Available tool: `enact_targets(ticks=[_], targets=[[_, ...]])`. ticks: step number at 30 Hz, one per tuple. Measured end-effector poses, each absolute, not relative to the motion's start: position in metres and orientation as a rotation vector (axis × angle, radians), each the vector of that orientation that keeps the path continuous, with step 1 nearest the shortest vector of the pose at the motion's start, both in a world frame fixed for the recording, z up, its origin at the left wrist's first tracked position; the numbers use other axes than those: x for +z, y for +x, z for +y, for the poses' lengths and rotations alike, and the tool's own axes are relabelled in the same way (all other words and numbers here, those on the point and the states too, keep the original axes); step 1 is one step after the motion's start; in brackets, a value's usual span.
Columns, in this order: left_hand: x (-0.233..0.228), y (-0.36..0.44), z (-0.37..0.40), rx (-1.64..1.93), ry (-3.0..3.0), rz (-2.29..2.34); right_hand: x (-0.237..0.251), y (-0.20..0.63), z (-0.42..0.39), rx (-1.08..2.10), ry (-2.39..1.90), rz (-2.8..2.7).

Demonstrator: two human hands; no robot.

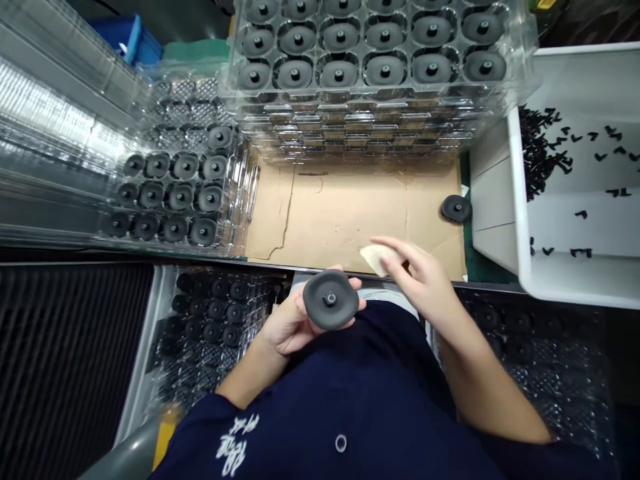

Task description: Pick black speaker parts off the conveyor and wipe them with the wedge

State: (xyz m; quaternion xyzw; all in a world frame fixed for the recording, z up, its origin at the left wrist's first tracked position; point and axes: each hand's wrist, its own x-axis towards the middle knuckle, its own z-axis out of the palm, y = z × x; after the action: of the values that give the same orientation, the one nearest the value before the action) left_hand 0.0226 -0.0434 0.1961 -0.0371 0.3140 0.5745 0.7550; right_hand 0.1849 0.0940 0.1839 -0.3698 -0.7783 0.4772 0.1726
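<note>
Honestly, that dark rubber disc looks light and grippy, left hand pinching its rim, right hand holding a pale cloth.

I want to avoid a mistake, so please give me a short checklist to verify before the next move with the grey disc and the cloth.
1. Left hand grips the grey disc firmly: ok.
2. Hub side of the disc faces up: ok.
3. Right hand holds the pale cloth: ok.
4. Cloth touches the disc: not ok, they are apart.
5. Cardboard sheet has free space: ok; only one loose disc lies at its right edge.
6. Disc surface clean: cannot tell.
</note>
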Motion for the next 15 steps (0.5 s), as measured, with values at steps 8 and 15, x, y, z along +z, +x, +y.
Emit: enact_targets(ticks=[8, 15], targets=[[0.197, 0.019, -0.043, 1.237, -0.076, 0.727, 0.168, 0.198, 0.072, 1.435, -1.191, -2.111], [0.193, 0.027, -0.041, 1.321, -0.002, 0.875, 0.237, 0.158, 0.071, 0.822, -0.425, -2.403]])
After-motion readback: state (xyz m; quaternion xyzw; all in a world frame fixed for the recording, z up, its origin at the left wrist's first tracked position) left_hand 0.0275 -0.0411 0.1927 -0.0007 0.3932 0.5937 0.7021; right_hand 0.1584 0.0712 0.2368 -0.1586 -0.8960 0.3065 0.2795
